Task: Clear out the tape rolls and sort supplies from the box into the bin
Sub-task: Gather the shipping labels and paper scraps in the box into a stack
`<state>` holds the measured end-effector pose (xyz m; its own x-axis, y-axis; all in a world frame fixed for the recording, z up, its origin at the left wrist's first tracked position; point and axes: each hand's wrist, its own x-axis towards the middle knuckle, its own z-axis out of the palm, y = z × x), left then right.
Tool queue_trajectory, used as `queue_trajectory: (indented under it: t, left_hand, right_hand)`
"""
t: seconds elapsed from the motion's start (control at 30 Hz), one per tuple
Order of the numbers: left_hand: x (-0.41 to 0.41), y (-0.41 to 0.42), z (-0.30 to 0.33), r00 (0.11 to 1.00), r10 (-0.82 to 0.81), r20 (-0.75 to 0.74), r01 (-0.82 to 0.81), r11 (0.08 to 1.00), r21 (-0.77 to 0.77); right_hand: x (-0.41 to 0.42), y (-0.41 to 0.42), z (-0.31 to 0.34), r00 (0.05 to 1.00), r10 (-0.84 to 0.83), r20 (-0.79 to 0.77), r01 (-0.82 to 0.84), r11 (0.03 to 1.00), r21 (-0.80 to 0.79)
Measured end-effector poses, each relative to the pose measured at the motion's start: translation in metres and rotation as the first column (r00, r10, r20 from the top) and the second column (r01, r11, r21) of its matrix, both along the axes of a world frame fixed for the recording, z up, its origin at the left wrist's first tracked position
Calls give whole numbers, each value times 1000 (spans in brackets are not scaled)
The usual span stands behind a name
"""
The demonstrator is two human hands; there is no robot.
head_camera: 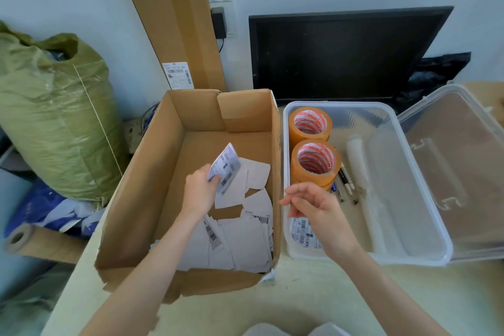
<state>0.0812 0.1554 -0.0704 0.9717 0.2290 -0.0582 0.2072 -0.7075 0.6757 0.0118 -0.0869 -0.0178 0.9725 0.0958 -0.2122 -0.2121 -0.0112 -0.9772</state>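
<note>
Pale tabletop [300, 294] nearest the camera, both forearms reaching out over it.

Right hand [316, 210] hovers over the near-left corner of the clear plastic bin [425, 256] — fingers loosely spread and bent, holding nothing. Directly under it, inside the bin, a barcoded label sheet [301, 234] lies flat against the near wall.

Left hand [200, 188] is inside the cardboard box [131, 213], pinching a small bundle of printed labels [226, 165] between thumb and fingers, lifted above the box floor. Below and toward the near end, a loose pile of white label sheets [240, 243] covers the box bottom, some with barcodes facing up; far half of the box floor is bare cardboard.

Bin sits just right of the box, walls nearly touching. Along its left side: two stacks of orange tape rolls [315, 163], one behind the other, cores upward. Beside the nearer stack, a few pens [345, 180]; further right a white roll [356, 155] lying lengthwise. The bin's clear lid [463, 161] leans open at the right.

Further back — a dark monitor [341, 54] against the wall, a tall flat carton [174, 22] leaning upright behind the box, a stuffed green woven sack [51, 117] at far left.
</note>
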Motion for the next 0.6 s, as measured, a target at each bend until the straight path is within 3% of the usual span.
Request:
queue_trajectory:
  t: [0.13, 0.23, 0.43, 0.6]
  left_hand:
    - [-33, -17, 49, 999, -29, 29, 38, 916, -399]
    - [-55, -33, 68, 997, -51, 53, 72, 818, -571]
    - [-78, -68, 72, 972, -197, 126, 231, 726, -648]
    - [-82, -83, 73, 969, -206, 136, 247, 814, -526]
  right_hand:
    - [-1, 1, 1, 999, -46, 15, 46, 999, 25]
    - [-2, 1, 1, 995, -99, 5, 98, 994, 40]
    - [-5, 1, 7, 996, -56, 66, 48, 991, 123]
    - [-6, -3, 8, 998, -60, 37, 53, 985, 167]
